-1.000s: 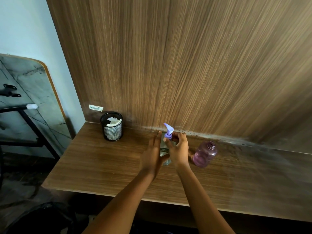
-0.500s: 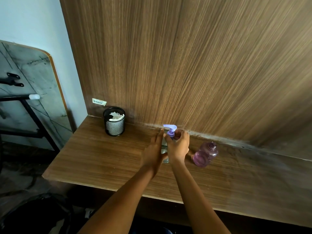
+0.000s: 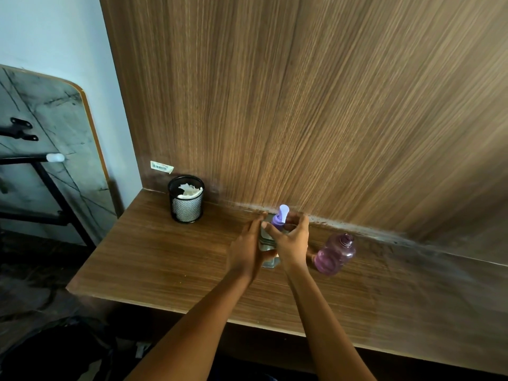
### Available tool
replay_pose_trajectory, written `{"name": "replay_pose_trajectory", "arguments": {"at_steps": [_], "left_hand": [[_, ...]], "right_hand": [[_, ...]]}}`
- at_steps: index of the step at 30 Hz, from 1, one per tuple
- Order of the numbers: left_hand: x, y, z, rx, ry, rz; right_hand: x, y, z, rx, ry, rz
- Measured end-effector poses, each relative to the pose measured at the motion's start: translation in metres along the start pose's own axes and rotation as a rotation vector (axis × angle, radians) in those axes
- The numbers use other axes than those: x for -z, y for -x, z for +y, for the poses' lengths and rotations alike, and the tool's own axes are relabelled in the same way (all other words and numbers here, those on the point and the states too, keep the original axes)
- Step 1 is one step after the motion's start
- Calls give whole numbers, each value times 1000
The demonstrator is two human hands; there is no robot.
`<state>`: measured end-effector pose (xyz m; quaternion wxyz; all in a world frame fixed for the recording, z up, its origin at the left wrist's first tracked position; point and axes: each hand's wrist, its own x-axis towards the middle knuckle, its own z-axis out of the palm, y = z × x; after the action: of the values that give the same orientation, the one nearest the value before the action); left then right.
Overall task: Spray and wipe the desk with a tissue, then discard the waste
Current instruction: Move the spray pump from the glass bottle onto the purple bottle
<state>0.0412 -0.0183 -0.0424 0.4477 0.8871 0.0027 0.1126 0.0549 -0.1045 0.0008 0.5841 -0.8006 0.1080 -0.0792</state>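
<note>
A clear spray bottle [image 3: 268,242] with a purple nozzle stands on the wooden desk [image 3: 176,259] near the back panel. My left hand [image 3: 247,250] wraps its body from the left. Fingers of my right hand [image 3: 292,240] close around the purple nozzle and neck. A black mesh cup [image 3: 186,200] holding crumpled white tissue [image 3: 189,190] sits at the desk's back left corner. The lower part of the bottle is mostly hidden behind my hands.
A purple translucent water bottle [image 3: 334,254] stands just right of my right hand. A tall wooden panel [image 3: 302,105] rises behind the desk. A folded table with black metal legs [image 3: 41,160] leans against the wall at left.
The purple nozzle has turned from pointing left to facing toward me under my right hand. Both hands stay on the bottle. The camera view shifted slightly.
</note>
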Motion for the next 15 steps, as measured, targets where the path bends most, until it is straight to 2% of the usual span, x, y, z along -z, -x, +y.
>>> {"name": "replay_pose_trajectory", "arguments": {"at_steps": [3, 11, 15], "left_hand": [[1, -1, 0, 1, -32, 4], [0, 0, -1, -9, -29, 7], [0, 1, -1, 2, -13, 2]], "right_hand": [[0, -1, -1, 18, 24, 28], [12, -3, 3, 28, -91, -126], [1, 0, 7, -43, -79, -48]]}}
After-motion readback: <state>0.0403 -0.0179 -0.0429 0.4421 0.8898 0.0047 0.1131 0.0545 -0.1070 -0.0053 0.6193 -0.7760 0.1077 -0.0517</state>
